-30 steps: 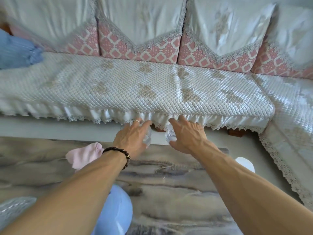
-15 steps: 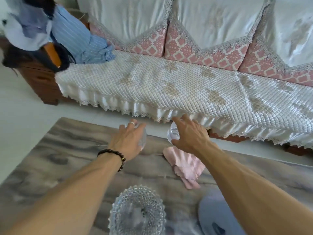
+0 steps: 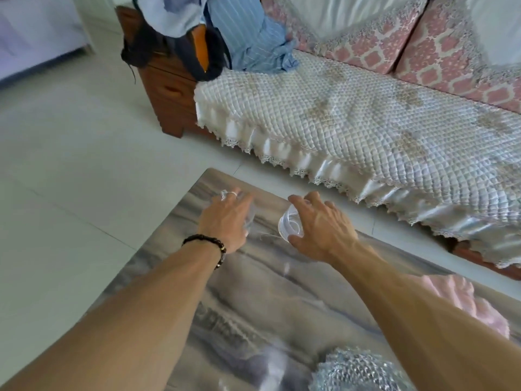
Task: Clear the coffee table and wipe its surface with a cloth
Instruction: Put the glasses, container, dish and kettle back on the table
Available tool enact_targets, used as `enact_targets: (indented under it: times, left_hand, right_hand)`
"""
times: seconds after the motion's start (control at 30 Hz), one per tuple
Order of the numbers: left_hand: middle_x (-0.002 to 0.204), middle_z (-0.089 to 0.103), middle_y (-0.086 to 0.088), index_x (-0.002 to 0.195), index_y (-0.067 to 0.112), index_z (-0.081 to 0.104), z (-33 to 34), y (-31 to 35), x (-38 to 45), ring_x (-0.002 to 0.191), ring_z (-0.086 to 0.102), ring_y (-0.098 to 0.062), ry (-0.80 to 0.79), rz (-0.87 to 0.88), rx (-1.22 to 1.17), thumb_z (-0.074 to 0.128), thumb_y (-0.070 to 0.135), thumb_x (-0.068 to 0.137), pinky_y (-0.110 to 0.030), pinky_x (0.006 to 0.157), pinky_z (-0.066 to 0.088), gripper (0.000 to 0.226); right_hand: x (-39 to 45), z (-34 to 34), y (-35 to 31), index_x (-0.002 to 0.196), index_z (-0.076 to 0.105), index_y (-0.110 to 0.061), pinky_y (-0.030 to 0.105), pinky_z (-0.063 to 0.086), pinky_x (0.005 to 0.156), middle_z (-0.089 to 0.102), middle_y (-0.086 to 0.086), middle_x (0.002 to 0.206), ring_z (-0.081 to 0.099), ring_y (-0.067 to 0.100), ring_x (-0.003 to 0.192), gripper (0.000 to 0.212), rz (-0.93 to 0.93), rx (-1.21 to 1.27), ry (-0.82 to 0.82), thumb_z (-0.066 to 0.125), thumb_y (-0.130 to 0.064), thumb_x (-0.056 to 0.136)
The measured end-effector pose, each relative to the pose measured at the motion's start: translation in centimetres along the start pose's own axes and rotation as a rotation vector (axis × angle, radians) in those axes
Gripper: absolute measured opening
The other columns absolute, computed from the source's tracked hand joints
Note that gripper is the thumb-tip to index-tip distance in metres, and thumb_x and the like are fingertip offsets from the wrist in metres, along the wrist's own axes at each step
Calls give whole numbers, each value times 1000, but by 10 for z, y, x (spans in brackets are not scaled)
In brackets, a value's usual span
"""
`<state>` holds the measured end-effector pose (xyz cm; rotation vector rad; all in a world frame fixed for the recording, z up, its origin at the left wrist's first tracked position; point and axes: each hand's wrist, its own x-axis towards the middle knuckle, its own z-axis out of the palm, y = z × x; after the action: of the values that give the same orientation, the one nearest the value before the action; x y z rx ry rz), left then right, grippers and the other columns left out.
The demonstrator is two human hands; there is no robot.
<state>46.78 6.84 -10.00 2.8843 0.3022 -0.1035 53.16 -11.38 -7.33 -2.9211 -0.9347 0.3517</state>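
The coffee table (image 3: 270, 300) has a grey, streaked marble-like top. My left hand (image 3: 225, 221) grips a clear glass (image 3: 249, 218) from above near the table's far left corner; the glass is mostly hidden under my palm. My right hand (image 3: 321, 230) holds a second clear glass (image 3: 290, 225) by its rim, just to the right. A pink cloth (image 3: 468, 303) lies crumpled on the table at the right, partly hidden by my right forearm. A cut-glass bowl (image 3: 358, 371) sits at the bottom edge.
A sofa (image 3: 366, 119) with a white quilted cover runs along the far side of the table. Blue striped clothes (image 3: 253, 32) and a dark bag (image 3: 203, 52) lie on its wooden left end. White tiled floor (image 3: 70, 179) spreads to the left.
Both hands have carried the glasses leftward to the table's far left corner. My view has swung left, so the pink cloth and the bowl now sit to the right.
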Motion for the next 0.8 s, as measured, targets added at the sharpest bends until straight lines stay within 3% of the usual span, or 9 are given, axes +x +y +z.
enact_targets:
  times: [0.43,0.7,0.8]
  left_hand:
    - [135,40,-10,133,23,36,36,-68,79,121,44,-35,-13,-119,8,72,20,81,-43,79,54,64]
    - [138,41,-16,138,23,27,47,-87,90,128,37,-38,-68,-102,-22,67,21,84,-46,94,47,67]
    - [147,29,-13,142,20,20,44,-84,85,134,24,-45,-60,-128,101,71,37,79,-54,102,36,82]
  right_hand:
    - [73,34,-13,146,30,-28,43,49,92,41,5,137,53,32,113,75,-39,-28,-34,68,-43,83]
    - [84,41,-13,147,28,-29,44,49,95,40,6,139,52,33,116,77,-31,-10,-55,68,-43,83]
    - [78,42,-9,147,28,-29,43,48,95,40,5,139,52,33,116,77,-23,-13,-65,68,-43,83]
